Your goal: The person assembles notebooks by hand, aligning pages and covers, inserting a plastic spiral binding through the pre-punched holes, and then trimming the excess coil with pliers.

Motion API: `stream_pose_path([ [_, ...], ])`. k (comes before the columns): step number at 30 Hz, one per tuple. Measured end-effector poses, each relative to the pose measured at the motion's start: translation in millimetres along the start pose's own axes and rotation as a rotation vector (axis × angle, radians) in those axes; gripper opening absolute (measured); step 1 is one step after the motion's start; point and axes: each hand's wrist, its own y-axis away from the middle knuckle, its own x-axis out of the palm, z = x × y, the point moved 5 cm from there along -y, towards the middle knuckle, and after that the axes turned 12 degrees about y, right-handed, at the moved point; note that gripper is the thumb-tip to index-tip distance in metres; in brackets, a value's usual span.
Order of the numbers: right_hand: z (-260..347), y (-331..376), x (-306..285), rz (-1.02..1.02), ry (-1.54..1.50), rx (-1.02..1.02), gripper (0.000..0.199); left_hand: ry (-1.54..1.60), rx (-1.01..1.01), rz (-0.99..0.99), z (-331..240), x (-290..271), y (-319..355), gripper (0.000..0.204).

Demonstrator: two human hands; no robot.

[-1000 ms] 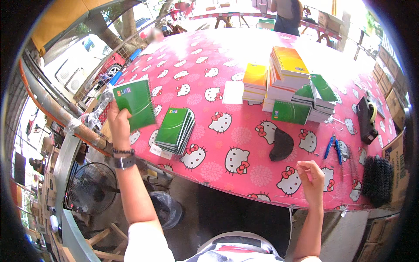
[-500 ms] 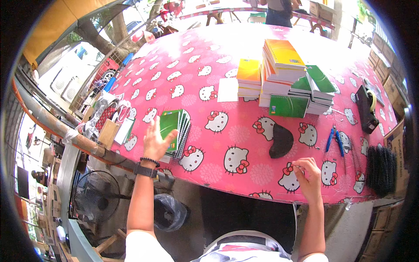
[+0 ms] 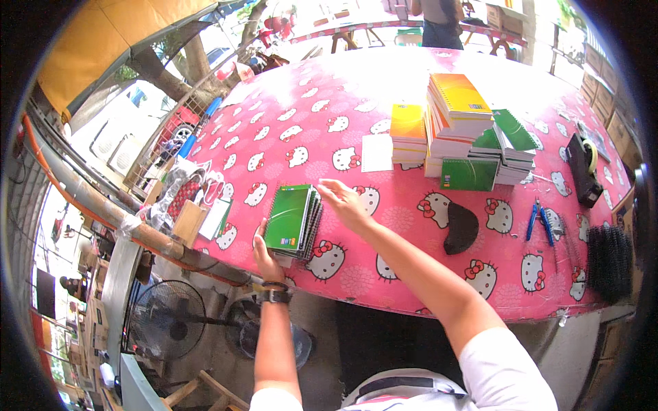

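A small stack of green spiral notebooks (image 3: 290,218) lies near the left front edge of the pink table. My left hand (image 3: 266,256) rests against its lower left side, thumb and fingers apart rather than wrapped round it. On the stack's other side, my right hand (image 3: 346,205) hovers close to the upper right corner, fingers stretched out and nothing in them. A gap seems to show between that hand and the notebooks.
Taller piles of yellow notebooks (image 3: 458,96) and green notebooks (image 3: 469,175) stand farther right. A black curved piece (image 3: 462,228), blue-handled pliers (image 3: 539,222), a tape dispenser (image 3: 582,171) and black spiral coils (image 3: 608,264) lie rightward. A fan (image 3: 168,320) stands below left.
My right hand has swung left across the table from the front edge to the notebook stack. My left hand has slid from the stack's upper left down to its lower left side.
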Motion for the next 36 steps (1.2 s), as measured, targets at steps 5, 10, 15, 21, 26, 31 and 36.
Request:
stream_pose_path([
  [5,-0.1,-5.6,68.8,-0.322,-0.245,0.054,0.028,0.407,-0.145,-0.181,18.5,-8.8,-5.4,0.060],
  [10,-4.9,-3.0,73.5,-0.328,-0.207,-0.009,0.031,0.494,-0.305,-0.276,26.0,-17.6,1.5,0.064],
  [15,-13.2,-17.1,76.6,-0.303,-0.158,0.022,0.036,0.342,-0.181,-0.305,8.7,-1.5,3.9,0.056],
  [21,-13.4,-17.0,73.9,-0.155,-0.139,0.081,0.030,0.405,-0.173,-0.350,0.7,3.2,6.5,0.046],
  [26,8.5,-6.9,77.8,-0.348,-0.021,-0.072,0.035,0.182,-0.131,-0.402,21.4,-41.0,3.6,0.048],
  [31,-9.1,-11.1,69.4,-0.397,-0.017,-0.001,0.045,0.443,-0.307,-0.470,8.4,-5.0,10.0,0.051],
  [36,-16.4,-14.9,67.9,-0.378,-0.005,0.046,0.045,0.009,-0.238,-0.448,-16.1,3.8,12.4,0.044],
])
